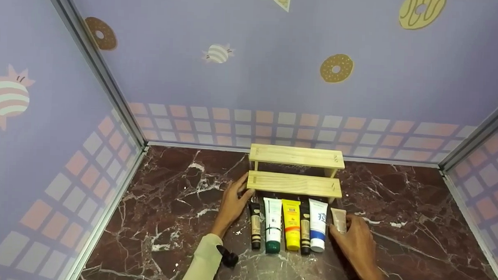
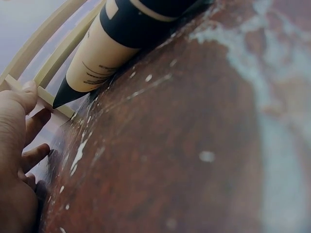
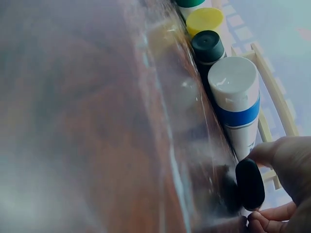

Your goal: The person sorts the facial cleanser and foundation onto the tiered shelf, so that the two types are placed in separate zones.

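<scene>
A two-tier wooden rack (image 1: 295, 184) stands near the back wall. My left hand (image 1: 233, 203) touches its left end, thumb at the front and fingers along the side; the left wrist view shows those fingers fairly straight. In front of the rack lies a row of tubes: a black-and-tan tube (image 1: 256, 227), a white tube with a green cap (image 1: 273, 223), a yellow tube (image 1: 291, 226), a second black-and-tan tube (image 1: 305, 231) and a white-and-blue tube (image 1: 318, 227). At the row's right end my right hand (image 1: 358, 241) pinches a small beige tube (image 1: 338, 220), whose dark cap (image 3: 250, 184) faces the wrist camera.
The dark red marbled tabletop (image 1: 167, 211) runs to patterned lilac panels (image 1: 234, 81) at the back and both sides. Grey metal strips (image 1: 110, 85) join the panels at the corners. A small black device (image 1: 227, 256) sits on the left wrist.
</scene>
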Tool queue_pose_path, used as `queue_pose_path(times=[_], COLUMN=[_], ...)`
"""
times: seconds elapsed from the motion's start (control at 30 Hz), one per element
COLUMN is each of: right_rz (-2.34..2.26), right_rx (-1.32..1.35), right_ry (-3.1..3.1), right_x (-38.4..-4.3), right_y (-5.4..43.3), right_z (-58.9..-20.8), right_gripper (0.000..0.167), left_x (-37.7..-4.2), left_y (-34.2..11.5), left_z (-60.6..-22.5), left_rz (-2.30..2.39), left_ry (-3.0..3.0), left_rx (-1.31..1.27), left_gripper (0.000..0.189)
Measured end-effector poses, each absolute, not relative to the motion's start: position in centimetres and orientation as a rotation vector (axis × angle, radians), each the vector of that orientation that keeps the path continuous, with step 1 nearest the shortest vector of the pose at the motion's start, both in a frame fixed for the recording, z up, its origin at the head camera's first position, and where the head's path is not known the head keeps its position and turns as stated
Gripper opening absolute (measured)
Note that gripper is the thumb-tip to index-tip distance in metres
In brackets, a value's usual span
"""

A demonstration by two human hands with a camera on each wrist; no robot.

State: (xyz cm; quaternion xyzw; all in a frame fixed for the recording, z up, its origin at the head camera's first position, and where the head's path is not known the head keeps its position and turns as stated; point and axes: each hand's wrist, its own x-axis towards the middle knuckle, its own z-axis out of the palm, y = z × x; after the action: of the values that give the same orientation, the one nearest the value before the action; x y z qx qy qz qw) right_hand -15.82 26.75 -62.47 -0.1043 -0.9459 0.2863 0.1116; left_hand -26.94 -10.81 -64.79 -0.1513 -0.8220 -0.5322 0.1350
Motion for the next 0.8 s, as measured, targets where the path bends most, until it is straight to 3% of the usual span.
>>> queue_pose_path(times=[0.8], right_rz=[1.111], right_rx=[-0.307], right_ry=[-2.683], right_x=[-15.9], right_y=[28.2], right_z=[-60.4], right_gripper=[0.048], left_x=[-26.9], left_y=[-10.7], left_z=[-64.9], left_rz=[-1.49], left_ry=[-2.408], left_rx=[-0.434], left_gripper=[0.064])
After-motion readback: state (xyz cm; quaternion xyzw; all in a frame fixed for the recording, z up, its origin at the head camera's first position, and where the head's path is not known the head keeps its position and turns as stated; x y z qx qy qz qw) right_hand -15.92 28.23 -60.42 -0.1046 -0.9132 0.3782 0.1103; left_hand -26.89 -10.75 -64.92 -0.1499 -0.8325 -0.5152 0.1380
